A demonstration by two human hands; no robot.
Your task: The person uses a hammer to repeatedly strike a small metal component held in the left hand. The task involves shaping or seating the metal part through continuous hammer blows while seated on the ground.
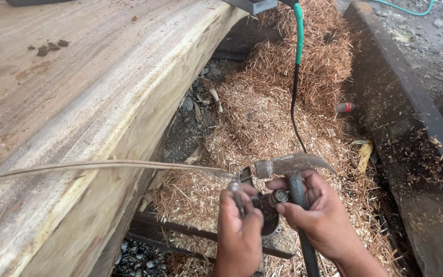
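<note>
My right hand (318,210) grips the metal handle of a claw hammer (290,165) just below its rusty head, which points left toward my other hand. My left hand (239,225) is closed around a thin metal tool (238,197) held upright against a small dark round machine part (270,211) that sits between both hands. A long thin strip (103,165) runs from the left edge across the slab to the spot above my left hand.
A big pale wooden slab (78,102) fills the left half. Heaped wood shavings (278,102) cover the ground ahead. A black cable with green tape (297,61) hangs down the middle. A dark beam (411,133) runs along the right.
</note>
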